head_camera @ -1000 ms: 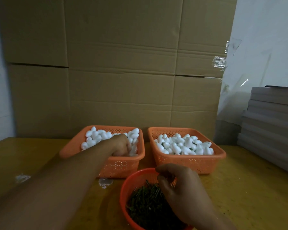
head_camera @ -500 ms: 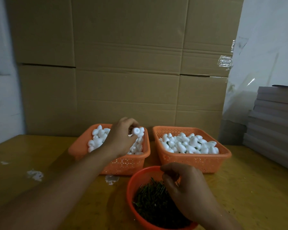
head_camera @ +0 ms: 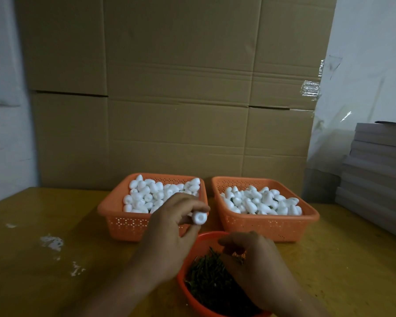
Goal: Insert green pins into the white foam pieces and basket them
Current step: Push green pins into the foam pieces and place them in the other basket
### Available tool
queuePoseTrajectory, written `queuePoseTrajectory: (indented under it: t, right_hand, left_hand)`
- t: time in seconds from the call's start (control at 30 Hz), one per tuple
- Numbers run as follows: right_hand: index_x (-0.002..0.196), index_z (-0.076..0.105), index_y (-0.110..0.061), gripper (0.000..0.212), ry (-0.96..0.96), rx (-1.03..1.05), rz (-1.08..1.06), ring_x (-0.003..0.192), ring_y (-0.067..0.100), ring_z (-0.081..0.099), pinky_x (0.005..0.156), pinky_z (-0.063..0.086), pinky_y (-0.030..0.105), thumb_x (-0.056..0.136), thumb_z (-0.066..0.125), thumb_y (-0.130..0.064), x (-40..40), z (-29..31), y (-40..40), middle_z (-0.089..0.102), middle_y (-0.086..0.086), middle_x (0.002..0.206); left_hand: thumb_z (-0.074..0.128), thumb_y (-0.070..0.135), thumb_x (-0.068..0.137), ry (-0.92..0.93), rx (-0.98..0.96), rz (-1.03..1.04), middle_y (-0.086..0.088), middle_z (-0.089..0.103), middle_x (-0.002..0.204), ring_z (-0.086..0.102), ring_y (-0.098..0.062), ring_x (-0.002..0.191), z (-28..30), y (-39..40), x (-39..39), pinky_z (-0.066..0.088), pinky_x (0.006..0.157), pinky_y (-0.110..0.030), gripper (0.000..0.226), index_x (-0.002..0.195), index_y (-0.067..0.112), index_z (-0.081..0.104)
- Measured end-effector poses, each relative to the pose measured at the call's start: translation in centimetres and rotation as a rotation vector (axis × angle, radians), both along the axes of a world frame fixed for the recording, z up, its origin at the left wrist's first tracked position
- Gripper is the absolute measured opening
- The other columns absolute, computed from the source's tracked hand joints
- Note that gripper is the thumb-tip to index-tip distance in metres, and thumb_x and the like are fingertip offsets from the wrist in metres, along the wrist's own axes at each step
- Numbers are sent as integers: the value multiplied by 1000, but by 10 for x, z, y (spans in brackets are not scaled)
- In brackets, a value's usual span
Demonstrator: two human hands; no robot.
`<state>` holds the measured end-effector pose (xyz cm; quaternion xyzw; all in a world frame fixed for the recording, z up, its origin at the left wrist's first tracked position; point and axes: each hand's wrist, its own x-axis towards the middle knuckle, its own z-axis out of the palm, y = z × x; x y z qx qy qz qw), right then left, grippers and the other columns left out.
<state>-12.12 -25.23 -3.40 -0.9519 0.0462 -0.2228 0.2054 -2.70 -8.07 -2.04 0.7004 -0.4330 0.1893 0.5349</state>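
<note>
At the far left of the frame I am seeing the yellow bench [head_camera: 32, 225] with a few white smears [head_camera: 52, 242] on it. Moving right, the left basket [head_camera: 114, 216] is sitting at centre-left, heaped with white foam pieces [head_camera: 146, 195]. Just in front of it my left hand [head_camera: 169, 234] is reaching in from the lower left and pinching one foam piece [head_camera: 199, 218] between thumb and fingers, holding it in the air ahead of that basket's right front corner, its round end facing me. Below and to the right, a round red bowl [head_camera: 206, 239] is lying at the lower centre, full of dark green pins [head_camera: 208, 277]. My right hand [head_camera: 254, 268] is hovering over the bowl with the fingers curled; something small seems to be pinched at the fingertips, but I cannot tell whether it is a pin. Further right, the right basket [head_camera: 268, 227] is standing just beside the left one, also holding foam pieces, with some dark bits showing among them. Behind everything, cardboard [head_camera: 181, 99] is filling the upper centre of the frame. At the right edge a stack of grey boards [head_camera: 380, 170] is resting on the bench.
</note>
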Motion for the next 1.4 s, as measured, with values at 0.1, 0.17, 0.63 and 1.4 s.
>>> queuePoseTrajectory:
  t: [0.1,0.17,0.63,1.4]
  right_hand:
    - [109,71,-39,23,90,-50,37,98,5,62,88,52,31,87,66,-33,1,3,2,71,-15,100]
    - [108,71,-36,21,171,-92,51,96,9,64,86,53,34,89,62,-34,1,4,2,71,-12,100]
    - [103,66,-12,17,475,-251,28,97,25,67,85,57,38,93,58,-24,19,-1,13,69,8,107]
    - [132,58,-40,43,9,11,-73,99,6,64,87,53,28,95,58,-16,6,5,12,67,-12,115]
  left_hand:
    - [68,-7,88,25,33,-9,16,62,113,64,-8,112,-10,3,-5,54,93,-23,39,105,28,73]
    - [68,-5,88,51,65,-6,18,61,115,63,-7,112,-14,4,-7,55,94,-28,41,106,32,73]
    - [45,41,97,81,144,-59,22,61,110,58,-4,111,-19,0,-25,47,89,-23,22,113,50,56]
    - [62,60,84,449,-50,-225,5,66,82,66,-10,75,-26,-5,-17,57,71,-29,29,101,38,68]
